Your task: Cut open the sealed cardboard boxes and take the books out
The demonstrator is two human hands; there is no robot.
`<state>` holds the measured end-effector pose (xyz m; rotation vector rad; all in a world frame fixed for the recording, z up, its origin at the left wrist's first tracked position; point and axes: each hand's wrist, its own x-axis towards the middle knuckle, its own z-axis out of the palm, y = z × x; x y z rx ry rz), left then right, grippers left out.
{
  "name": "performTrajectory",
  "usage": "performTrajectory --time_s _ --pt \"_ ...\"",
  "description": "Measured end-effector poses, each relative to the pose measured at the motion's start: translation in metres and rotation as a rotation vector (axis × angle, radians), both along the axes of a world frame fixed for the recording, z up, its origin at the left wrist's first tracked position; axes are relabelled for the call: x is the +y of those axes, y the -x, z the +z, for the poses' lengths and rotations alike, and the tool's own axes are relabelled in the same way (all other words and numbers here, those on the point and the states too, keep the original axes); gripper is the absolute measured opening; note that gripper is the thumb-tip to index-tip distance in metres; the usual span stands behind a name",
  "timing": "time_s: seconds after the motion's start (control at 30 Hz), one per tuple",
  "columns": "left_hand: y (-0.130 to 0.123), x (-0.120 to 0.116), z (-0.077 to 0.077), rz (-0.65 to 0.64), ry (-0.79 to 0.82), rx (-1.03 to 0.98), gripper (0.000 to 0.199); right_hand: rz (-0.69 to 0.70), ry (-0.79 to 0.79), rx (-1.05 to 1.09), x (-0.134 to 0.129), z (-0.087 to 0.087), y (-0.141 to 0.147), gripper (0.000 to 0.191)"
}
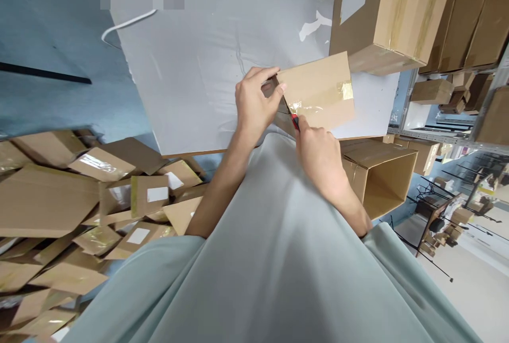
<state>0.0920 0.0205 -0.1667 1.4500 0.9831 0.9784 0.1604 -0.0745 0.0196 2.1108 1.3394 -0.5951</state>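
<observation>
A small cardboard box with clear tape along its middle is at the near part of the white table. My left hand grips the box at its left end, thumb on the top edge and fingers along the far corner. In my right hand is a red and black utility knife, its front end against the taped left edge of the box. The blade itself does not show. Under the box, its lower left side is partly hidden by my hands.
A large taped carton stands on the table at the right. An open carton sits below the table's right edge. Flattened and discarded boxes pile up on the floor at left. Shelves with boxes line the right; a white cable lies at upper left.
</observation>
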Motion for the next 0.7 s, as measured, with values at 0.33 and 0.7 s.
performTrajectory --time_s 0.33,0.7 --pt "0.002 0.007 -0.001 0.029 0.033 -0.057 0.049 -0.066 -0.279 0.212 -0.054 -0.008 -0.053 0.046" --pt "0.006 0.021 -0.006 0.006 -0.032 0.064 0.06 -0.483 -0.911 0.355 -0.082 -0.104 -0.187 0.051"
